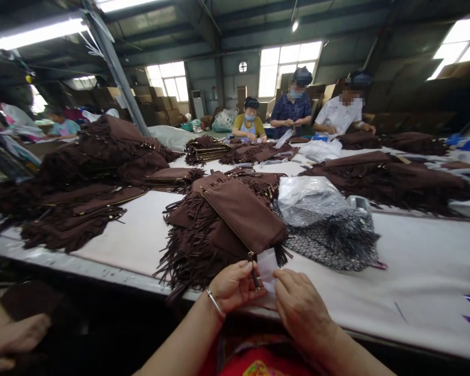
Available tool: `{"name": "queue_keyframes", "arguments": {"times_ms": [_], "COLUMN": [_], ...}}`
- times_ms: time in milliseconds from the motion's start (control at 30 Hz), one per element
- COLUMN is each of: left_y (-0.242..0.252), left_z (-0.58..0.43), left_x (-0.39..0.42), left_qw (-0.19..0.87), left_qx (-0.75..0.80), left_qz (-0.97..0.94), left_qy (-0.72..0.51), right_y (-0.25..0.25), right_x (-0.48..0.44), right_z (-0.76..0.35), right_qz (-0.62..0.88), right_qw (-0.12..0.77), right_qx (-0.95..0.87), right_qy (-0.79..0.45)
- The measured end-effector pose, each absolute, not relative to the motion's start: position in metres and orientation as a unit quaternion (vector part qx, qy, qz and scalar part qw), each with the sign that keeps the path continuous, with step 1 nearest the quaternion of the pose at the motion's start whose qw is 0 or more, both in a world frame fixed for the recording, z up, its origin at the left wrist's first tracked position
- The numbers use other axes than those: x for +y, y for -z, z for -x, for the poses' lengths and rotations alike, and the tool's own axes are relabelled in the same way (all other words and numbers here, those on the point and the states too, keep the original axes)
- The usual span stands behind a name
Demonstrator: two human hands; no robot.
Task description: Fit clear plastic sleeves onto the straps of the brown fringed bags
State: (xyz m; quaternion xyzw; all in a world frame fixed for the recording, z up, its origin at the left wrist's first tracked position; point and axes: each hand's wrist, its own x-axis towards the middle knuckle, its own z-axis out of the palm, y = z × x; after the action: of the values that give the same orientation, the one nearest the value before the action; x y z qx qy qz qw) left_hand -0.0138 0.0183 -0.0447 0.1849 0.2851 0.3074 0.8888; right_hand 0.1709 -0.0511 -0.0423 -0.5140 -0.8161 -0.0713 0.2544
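Note:
Just over the front edge of the table, my left hand point(232, 287) is closed on a narrow brown wrist strap point(255, 272) with metal fittings. The strap hangs from the zip end of a dark brown fringed pouch point(250, 214), which lies tilted on top of a pile of similar fringed pouches point(196, 245). My right hand point(301, 303) pinches a small translucent plastic sleeve point(267, 263) right beside the strap. Whether the strap is inside the sleeve or only next to it, I cannot tell. A silver-coloured bangle point(216, 303) circles my left wrist.
Right of the pile lies a black-and-white woven bag point(329, 237) with clear plastic point(309, 193) over it. More brown pouches are heaped at left point(90, 156) and at back right point(391, 180). Several co-workers point(292, 109) are across the table. Another person's hand point(15, 334) is at lower left.

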Motion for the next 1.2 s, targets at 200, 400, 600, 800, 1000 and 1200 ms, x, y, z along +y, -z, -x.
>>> {"name": "queue_keyframes", "arguments": {"times_ms": [200,400,600,800,1000,1200], "left_y": [0.041,0.051,0.052,0.048,0.046,0.058], "left_z": [0.009,0.000,-0.004,-0.005,-0.006,-0.002], "left_x": [0.012,0.013,0.012,0.013,0.017,0.023], "left_qw": [0.878,0.833,0.816,0.809,0.809,0.822], "left_qx": [0.308,0.375,0.392,0.414,0.426,0.411], "left_qz": [-0.194,-0.237,-0.252,-0.241,-0.232,-0.219], "left_qy": [-0.312,-0.330,-0.342,-0.340,-0.333,-0.326], "right_y": [0.043,0.037,0.028,0.029,0.010,-0.025], "right_x": [-0.046,-0.051,-0.028,-0.010,0.022,0.110], "right_z": [-0.161,-0.172,-0.192,-0.183,-0.222,-0.291], "right_qz": [0.538,0.496,0.659,0.648,0.688,0.760], "right_qw": [0.243,0.320,0.366,0.391,0.456,0.383], "right_qx": [-0.803,-0.806,-0.581,-0.539,-0.485,-0.510], "right_qy": [0.077,-0.033,-0.305,-0.369,-0.289,-0.123]}}
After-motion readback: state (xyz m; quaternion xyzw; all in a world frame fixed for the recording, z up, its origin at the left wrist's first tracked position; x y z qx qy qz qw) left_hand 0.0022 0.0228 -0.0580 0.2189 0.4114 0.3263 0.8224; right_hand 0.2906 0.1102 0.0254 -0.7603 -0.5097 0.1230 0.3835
